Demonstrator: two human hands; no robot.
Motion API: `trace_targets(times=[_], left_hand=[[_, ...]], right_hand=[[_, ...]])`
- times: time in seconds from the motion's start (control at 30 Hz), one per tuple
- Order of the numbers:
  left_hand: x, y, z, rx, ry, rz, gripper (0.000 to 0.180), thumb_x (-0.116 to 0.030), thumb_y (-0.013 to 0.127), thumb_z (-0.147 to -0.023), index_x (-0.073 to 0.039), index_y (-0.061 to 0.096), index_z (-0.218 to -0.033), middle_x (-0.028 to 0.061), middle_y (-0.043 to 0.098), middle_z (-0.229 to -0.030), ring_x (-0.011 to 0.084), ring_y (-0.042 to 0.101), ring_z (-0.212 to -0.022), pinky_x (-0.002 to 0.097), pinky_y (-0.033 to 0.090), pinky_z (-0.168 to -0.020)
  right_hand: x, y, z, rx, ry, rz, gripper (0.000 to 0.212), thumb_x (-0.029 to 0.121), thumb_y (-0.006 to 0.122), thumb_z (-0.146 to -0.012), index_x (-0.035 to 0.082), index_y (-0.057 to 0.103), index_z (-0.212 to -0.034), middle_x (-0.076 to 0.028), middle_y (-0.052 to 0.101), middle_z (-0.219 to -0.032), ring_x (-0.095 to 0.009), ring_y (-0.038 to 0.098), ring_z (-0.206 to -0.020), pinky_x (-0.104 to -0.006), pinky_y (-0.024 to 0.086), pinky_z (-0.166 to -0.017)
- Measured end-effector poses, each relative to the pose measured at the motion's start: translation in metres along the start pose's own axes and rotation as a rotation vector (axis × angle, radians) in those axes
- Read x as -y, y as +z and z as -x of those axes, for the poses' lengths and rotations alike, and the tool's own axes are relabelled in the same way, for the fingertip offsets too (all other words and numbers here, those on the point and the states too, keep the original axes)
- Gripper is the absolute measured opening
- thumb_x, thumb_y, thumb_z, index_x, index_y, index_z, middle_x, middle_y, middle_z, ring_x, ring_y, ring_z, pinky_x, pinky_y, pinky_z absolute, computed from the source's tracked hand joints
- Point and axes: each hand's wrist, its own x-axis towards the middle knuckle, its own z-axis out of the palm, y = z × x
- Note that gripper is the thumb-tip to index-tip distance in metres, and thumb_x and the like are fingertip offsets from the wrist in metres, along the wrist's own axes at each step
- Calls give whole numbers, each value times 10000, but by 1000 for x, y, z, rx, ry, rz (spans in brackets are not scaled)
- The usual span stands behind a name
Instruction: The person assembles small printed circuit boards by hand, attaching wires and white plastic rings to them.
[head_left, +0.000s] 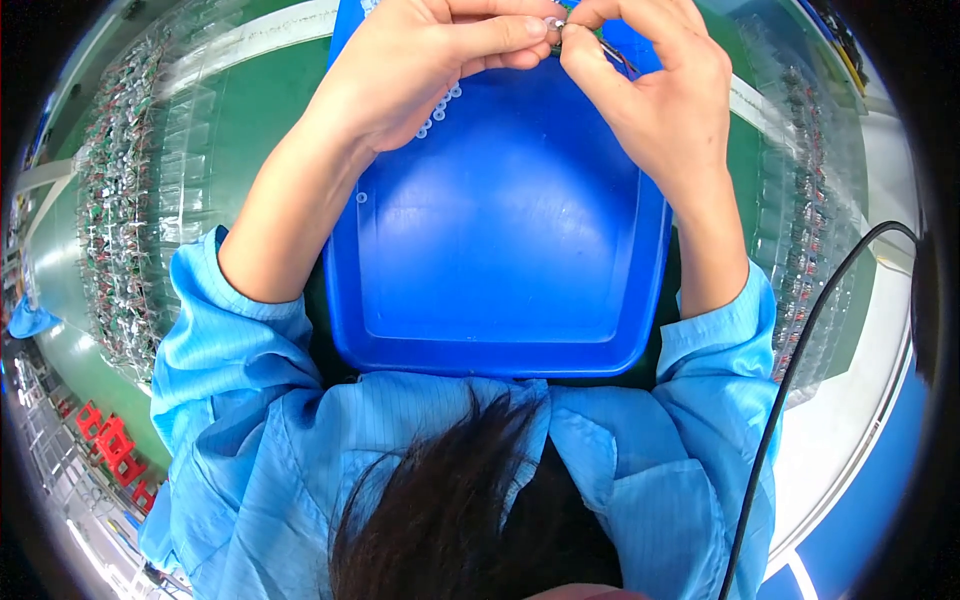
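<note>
Both hands meet above the far part of a blue plastic tray [500, 230], at the top of the view. Thumb and fingers of my left hand [425, 60] are pinched on a small shiny part [557, 24]. From the other side, my right hand [665, 85] closes thumb and forefinger on the same part. Thin dark wires [618, 56] run from it beneath my right fingers. The part's exact kind is too small and covered to make out. Several small white rings [438, 114] lie in the tray below my left hand, and a single ring [361, 198] lies at its left side.
Clear plastic bags or trays with many wired parts line the green table at left [120, 200] and right [805, 200]. A black cable [790, 370] curves down the right side. Red stools [112, 445] stand on the floor at lower left.
</note>
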Motion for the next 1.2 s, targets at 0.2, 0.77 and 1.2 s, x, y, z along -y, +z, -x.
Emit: trace_targets(times=[0.2, 0.77, 1.2], left_hand=[[1, 0, 6, -1, 66, -22, 175, -60, 692, -980, 39, 742, -1115, 69, 730, -961, 113, 652, -855, 237, 531, -792], [31, -11, -13, 83, 484, -139, 177, -1, 701, -959, 41, 687, -1131, 94, 732, -1025, 140, 700, -914, 248, 565, -839], [11, 11, 7, -169, 223, -181, 209, -28, 718, -960, 29, 720, -1161, 77, 748, -1013, 99, 678, -868, 214, 547, -787]], right_hand=[[44, 2, -23, 379, 141, 779, 156, -7, 736, -700, 61, 607, -758, -61, 621, -775, -304, 588, -819, -390, 470, -740], [47, 2, -24, 367, 186, 783, 101, -8, 771, -794, 29, 692, -846, -66, 696, -804, -231, 639, -793, -351, 519, -728], [26, -22, -9, 300, 679, 463, 181, 114, 787, -920, -17, 777, -1045, -48, 769, -925, -94, 695, -858, -235, 555, -795]])
